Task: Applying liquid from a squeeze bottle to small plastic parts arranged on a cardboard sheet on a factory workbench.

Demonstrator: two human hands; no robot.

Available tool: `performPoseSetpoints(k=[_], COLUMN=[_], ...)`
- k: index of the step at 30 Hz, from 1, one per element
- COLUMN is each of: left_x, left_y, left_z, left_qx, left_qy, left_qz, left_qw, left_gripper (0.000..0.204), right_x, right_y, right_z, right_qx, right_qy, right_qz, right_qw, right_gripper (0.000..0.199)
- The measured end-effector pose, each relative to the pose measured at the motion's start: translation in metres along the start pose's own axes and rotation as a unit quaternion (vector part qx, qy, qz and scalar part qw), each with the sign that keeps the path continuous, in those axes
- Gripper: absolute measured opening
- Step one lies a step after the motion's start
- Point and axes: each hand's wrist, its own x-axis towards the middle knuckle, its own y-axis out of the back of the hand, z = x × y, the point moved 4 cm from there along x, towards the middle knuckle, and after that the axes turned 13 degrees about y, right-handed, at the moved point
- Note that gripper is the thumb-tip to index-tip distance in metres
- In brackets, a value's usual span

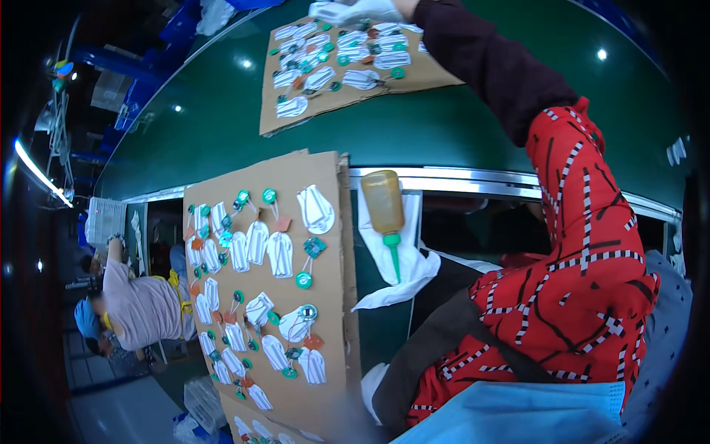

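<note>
White looped bundles (292, 108) lie in loose rows on the far cardboard sheet (433, 72), flat on the counter (414, 140). Each bundle: flattened strands, rounded ends; green discs (398, 73) and orange squares among them.

Right hand (362, 10), white glove, is at that sheet's far edge, cropped by the frame; can't tell if it's pinching anything. Left hand (372, 386), also gloved, mostly hidden, just beside the near cardboard's (292, 174) right edge; grip can't tell.

Near cardboard: layered, corrugated, overlaps the counter's near metal edge (458, 180), carries more of the same bundles. Right of it, translucent amber bottle (383, 201), tapered green nozzle, on crumpled white cloth (414, 274).

Red patterned sleeve (592, 222), dark cuff. Co-worker (151, 311) off the counter's left end.
</note>
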Motion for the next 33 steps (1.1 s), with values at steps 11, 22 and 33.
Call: performPoseSetpoints(k=[11,22,33], left_x=[-0.062,0.160,0.326], left_y=[0.110,0.123,0.070], left_z=[0.313,0.515,0.578], left_qx=[0.221,0.263,0.452], left_qy=[-0.600,-0.374,-0.094], left_qz=[0.086,0.188,0.168], left_qw=[0.764,0.869,0.871], left_gripper=[0.025,0.026,0.039], right_x=[-0.214,-0.291,-0.300], right_y=[0.017,0.018,0.008], right_z=[0.064,0.148,0.160], right_qx=[-0.087,0.193,0.039], right_qy=[-0.179,-0.423,-0.416], right_qz=[-0.006,0.131,0.110], right_qw=[0.980,0.876,0.902], right_gripper=[0.046,0.041,0.046])
